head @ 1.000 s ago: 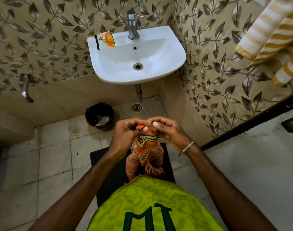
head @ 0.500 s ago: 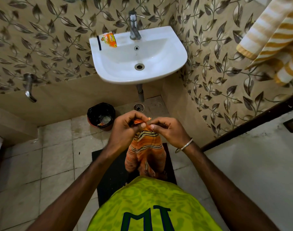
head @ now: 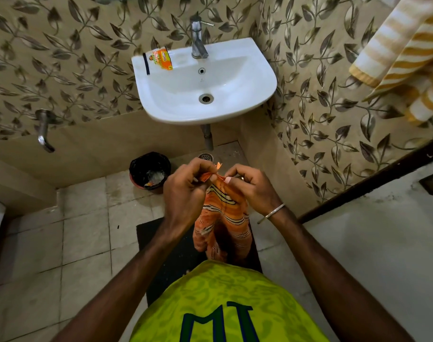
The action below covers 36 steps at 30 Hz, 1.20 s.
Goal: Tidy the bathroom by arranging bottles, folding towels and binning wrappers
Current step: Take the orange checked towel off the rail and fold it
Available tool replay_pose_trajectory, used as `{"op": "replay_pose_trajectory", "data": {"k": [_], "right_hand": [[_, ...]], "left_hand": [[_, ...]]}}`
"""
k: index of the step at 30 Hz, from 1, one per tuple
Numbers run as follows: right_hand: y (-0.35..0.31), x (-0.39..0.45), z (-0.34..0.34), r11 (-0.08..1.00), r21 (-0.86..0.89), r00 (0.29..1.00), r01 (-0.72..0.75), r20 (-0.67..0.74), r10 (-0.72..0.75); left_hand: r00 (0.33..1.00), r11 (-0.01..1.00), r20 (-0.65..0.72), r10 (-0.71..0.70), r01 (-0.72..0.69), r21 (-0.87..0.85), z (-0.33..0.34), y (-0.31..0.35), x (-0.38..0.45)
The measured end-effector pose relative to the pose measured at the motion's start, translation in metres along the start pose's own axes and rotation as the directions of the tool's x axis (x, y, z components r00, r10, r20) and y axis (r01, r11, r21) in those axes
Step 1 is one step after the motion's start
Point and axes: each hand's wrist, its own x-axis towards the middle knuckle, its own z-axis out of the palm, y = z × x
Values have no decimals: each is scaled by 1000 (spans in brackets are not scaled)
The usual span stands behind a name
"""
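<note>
An orange towel (head: 221,218) with dark and pale stripes hangs bunched in front of the person's green shirt (head: 222,304), its top edge pulled up between both hands. The left hand (head: 185,191) and right hand (head: 252,188) sit close together, each pinching that edge with thumb and fingertips. Below lies a dark mat (head: 166,245) on pale floor tiles. A black-lined bin (head: 150,172) stands under the white basin (head: 247,77) (an orange wrapper (head: 162,59) rests on its rim). A yellow-striped towel (head: 405,53) hangs at right.
</note>
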Motion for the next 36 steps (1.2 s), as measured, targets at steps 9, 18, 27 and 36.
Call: {"op": "replay_pose_trajectory", "data": {"k": [9,18,27,36], "right_hand": [[10,0,-4,991,57,963,-125,249,107],[21,6,-3,982,52,940,-183,300,160],[23,7,-9,937,209,907,-282,377,189],[22,1,-4,932,279,963,-231,203,178]], "left_hand": [[986,998,-167,-10,19,54,7,7,-8],[991,1000,-132,10,-11,-2,6,9,-6],[996,992,-85,14,-24,-125,-11,14,3],[993,989,-109,49,-64,-134,-14,21,5]]}}
